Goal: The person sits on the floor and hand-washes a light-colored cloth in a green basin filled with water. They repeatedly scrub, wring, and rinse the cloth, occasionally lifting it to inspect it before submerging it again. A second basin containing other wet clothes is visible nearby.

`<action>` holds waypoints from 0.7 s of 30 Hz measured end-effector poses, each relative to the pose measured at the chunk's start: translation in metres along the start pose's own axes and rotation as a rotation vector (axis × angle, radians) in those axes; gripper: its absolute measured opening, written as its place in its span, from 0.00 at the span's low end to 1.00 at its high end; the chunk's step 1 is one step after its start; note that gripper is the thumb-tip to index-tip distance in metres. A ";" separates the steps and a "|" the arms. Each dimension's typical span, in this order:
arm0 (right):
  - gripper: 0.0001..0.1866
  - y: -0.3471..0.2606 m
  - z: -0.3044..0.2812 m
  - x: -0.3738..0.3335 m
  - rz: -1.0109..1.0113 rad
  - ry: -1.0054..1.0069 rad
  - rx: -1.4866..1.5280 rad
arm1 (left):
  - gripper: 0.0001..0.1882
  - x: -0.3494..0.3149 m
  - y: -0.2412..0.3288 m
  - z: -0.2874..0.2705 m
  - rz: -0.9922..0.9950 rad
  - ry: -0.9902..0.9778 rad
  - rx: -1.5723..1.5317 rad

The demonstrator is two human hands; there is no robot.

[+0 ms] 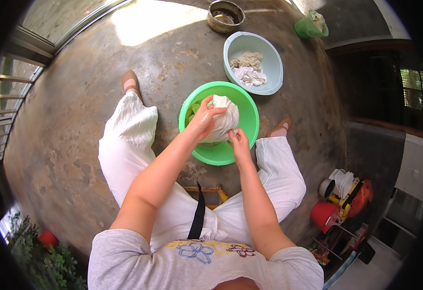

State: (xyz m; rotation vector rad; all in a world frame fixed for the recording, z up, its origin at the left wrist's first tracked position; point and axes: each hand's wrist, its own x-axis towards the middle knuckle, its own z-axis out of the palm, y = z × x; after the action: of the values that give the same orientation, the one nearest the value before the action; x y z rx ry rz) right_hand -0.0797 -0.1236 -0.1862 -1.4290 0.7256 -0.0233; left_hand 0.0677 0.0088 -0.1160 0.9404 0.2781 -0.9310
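Note:
A bunched white cloth is held between my two hands over a bright green basin on the floor. My left hand grips the cloth's upper left side, its wet-looking fingers curled over the edge. At the cloth's lower right, my right hand pinches a part of it. Yellow-green cloth shows inside the basin beside my left hand. What lies beneath the white cloth is mostly hidden.
Beyond the green basin stands a pale blue basin holding beige and white cloths. A worn metal pot and a green bucket are farther off. My legs flank the green basin. A red bucket stands at the right.

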 end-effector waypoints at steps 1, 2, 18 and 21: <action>0.18 -0.006 -0.001 0.002 0.055 0.030 0.164 | 0.44 -0.004 0.008 0.000 0.036 0.090 0.212; 0.17 -0.032 0.013 0.000 0.033 0.069 0.357 | 0.44 0.002 0.002 -0.019 0.236 0.078 0.368; 0.10 -0.088 0.066 -0.009 -0.669 0.309 -0.649 | 0.28 0.004 -0.029 0.012 -0.264 -0.039 -0.178; 0.12 -0.080 0.094 -0.004 -0.617 0.303 -0.807 | 0.24 0.029 -0.074 -0.024 -0.144 -0.006 -0.380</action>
State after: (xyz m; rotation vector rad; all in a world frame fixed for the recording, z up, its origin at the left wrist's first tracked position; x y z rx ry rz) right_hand -0.0070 -0.0532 -0.1158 -2.4226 0.5209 -0.4798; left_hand 0.0307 -0.0066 -0.1888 0.5726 0.5032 -0.9700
